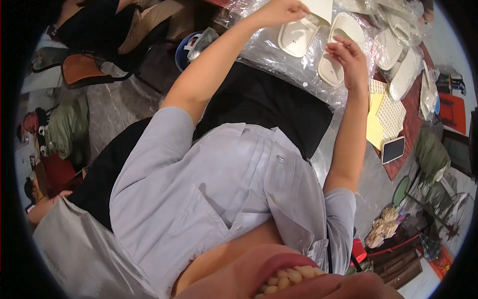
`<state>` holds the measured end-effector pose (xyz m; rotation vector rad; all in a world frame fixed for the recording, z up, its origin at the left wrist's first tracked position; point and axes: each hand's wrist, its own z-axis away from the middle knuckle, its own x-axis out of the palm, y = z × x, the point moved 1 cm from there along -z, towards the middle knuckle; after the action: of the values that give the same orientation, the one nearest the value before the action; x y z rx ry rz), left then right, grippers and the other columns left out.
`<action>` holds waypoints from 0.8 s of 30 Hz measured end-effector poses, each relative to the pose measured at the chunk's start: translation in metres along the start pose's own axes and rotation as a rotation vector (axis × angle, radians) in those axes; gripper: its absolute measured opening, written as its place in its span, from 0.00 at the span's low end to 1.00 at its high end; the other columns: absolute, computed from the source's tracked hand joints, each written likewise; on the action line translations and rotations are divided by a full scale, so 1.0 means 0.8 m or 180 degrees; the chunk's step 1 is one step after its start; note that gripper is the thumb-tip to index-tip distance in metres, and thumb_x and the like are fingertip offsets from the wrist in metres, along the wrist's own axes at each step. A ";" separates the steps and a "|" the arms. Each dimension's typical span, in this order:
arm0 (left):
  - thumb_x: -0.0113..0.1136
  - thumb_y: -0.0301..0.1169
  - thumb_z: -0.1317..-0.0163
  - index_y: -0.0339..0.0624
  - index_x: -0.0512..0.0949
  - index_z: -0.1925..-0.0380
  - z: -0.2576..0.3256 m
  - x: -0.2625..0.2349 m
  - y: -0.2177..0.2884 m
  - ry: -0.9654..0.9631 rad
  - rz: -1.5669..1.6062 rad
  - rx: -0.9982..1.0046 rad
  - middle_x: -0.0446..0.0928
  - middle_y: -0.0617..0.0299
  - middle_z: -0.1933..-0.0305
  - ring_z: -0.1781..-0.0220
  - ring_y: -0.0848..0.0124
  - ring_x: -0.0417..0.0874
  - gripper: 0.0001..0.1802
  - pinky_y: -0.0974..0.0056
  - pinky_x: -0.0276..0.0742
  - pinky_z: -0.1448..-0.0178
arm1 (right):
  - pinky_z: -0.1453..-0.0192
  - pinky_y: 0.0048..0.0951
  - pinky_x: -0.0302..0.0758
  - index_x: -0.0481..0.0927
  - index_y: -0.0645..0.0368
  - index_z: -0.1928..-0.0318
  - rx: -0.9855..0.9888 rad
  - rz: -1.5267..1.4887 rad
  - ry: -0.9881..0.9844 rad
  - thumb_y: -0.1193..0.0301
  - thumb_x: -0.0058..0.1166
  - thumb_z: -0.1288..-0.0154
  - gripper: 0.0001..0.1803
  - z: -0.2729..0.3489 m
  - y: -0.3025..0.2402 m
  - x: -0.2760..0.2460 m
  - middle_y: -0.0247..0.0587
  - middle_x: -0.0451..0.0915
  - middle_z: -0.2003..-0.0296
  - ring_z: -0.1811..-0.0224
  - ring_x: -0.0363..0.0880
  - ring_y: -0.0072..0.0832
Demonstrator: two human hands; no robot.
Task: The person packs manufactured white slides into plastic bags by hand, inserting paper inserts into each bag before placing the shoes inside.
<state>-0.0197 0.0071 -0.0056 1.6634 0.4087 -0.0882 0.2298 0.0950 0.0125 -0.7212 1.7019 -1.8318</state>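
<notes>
A pair of cream-white slippers lies on clear plastic film [259,52] at the front of the table. Over the top of the left slipper [298,44] is my left hand [283,12], its fingers drawn together in a pinch; what they hold, if anything, is too small to make out. A white sheet or flap [321,9] stands beside those fingertips. My right hand [349,62] hovers over the right slipper [330,71], fingers bent and apart, with nothing visible in them. It hides part of that slipper's middle.
More wrapped white slippers [391,47] are heaped at the right. Near the table's right edge are a sheet of small labels [392,117], yellow paper [374,122] and a phone [393,150]. A blue bucket [182,52] stands left of the table, near an orange-brown chair [82,69].
</notes>
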 end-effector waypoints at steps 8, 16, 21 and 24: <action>0.59 0.22 0.46 0.42 0.81 0.63 0.042 0.037 -0.016 0.0861 -0.1827 0.1330 0.76 0.51 0.58 0.53 0.52 0.76 0.10 0.56 0.75 0.50 | 0.54 0.29 0.76 0.84 0.61 0.61 -0.1076 0.2001 0.0889 0.78 0.63 0.47 0.11 0.087 0.034 -0.014 0.40 0.81 0.61 0.60 0.81 0.30; 0.60 0.27 0.47 0.39 0.79 0.61 0.024 0.077 0.068 0.0251 -0.2190 0.2094 0.76 0.49 0.62 0.56 0.53 0.79 0.12 0.53 0.76 0.51 | 0.47 0.37 0.72 0.83 0.61 0.64 -0.1225 0.2717 0.1160 0.80 0.62 0.48 0.09 0.105 0.042 0.013 0.44 0.79 0.57 0.52 0.76 0.41; 0.61 0.43 0.39 0.61 0.75 0.42 0.003 0.125 0.024 -0.0139 -0.2811 0.1881 0.75 0.55 0.45 0.34 0.58 0.69 0.24 0.53 0.70 0.38 | 0.49 0.40 0.71 0.81 0.63 0.66 -0.1265 0.2728 0.1264 0.79 0.62 0.47 0.07 0.098 0.040 0.020 0.45 0.79 0.58 0.54 0.75 0.43; 0.65 0.42 0.44 0.61 0.77 0.45 0.013 0.136 -0.002 0.0292 -0.3073 0.2095 0.75 0.56 0.46 0.34 0.53 0.68 0.24 0.49 0.72 0.40 | 0.51 0.41 0.68 0.79 0.63 0.67 -0.1199 0.2864 0.1334 0.78 0.62 0.47 0.06 0.091 0.038 0.028 0.45 0.78 0.61 0.56 0.73 0.44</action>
<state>0.0830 0.0204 -0.0407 1.9559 1.3340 -0.9455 0.2652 0.0252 -0.0125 0.3319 2.1618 -1.0661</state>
